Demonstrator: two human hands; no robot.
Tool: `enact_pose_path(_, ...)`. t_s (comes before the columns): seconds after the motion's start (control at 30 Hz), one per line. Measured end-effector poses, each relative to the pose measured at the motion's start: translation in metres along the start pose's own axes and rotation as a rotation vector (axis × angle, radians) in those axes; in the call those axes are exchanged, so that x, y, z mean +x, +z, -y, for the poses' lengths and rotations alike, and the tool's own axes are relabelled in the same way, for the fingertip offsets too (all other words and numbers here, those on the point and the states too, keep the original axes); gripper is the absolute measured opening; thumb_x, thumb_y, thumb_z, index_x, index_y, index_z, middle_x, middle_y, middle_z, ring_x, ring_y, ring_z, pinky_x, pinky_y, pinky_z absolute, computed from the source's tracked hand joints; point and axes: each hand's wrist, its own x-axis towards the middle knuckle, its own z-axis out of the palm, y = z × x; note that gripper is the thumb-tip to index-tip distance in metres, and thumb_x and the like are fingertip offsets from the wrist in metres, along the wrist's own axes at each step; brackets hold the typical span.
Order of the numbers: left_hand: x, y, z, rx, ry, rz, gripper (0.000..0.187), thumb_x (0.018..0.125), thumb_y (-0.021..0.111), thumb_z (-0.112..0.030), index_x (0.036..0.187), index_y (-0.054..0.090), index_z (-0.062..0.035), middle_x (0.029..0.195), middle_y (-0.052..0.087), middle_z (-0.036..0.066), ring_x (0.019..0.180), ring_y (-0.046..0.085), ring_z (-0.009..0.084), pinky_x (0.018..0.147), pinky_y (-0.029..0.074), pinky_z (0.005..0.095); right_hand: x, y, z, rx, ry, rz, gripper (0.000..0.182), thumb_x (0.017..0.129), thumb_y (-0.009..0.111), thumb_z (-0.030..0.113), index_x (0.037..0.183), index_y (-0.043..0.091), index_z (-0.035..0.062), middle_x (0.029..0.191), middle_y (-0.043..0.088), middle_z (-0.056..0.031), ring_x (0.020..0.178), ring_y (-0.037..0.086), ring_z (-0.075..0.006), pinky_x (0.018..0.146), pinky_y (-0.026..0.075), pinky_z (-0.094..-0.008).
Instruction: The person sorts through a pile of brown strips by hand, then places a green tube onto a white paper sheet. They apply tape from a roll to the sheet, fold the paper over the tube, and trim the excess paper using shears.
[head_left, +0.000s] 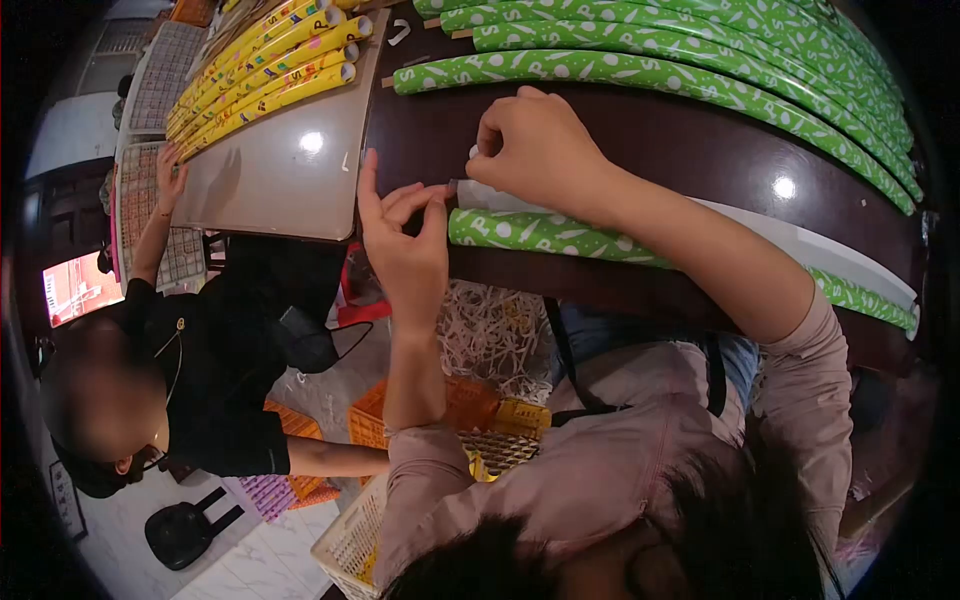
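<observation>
A green patterned roll (545,232) lies along the table's near edge, with a white strip of its sheet (740,212) showing behind it. At the roll's left end is my left hand (405,245), one finger stretched up and the others bent towards the sheet's corner, fingers apart. My right hand (540,145) is above the sheet, fingers curled together. A small white spot shows at its fingertips, too small to name. My right forearm crosses over the roll and hides part of it.
More green rolls (640,75) lie across the back of the dark table (430,130). Yellow rolls (275,90) rest on a pale board (270,185) at left, where another person's hand (170,180) touches them. Below are orange crates (370,415) and shredded strips (490,335).
</observation>
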Motion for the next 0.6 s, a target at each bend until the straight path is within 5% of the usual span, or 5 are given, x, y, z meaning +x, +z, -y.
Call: enact_pose_path(0.6,0.019,-0.003,-0.013,0.114,0.169,0.131,0.058,0.077,0.067,0.003,0.132,0.046,0.0027,0.078,0.067,0.004,0.082,0.060,0.0118,0.089,0.042,0.0283,-0.002,-0.002,-0.004,0.020,0.030,-0.001,0.022,0.067,0.067,0.027,0.069,0.072,0.0053,0.072,0.067,-0.0152,0.082,0.061,-0.0321,0.081,0.048,-0.0417)
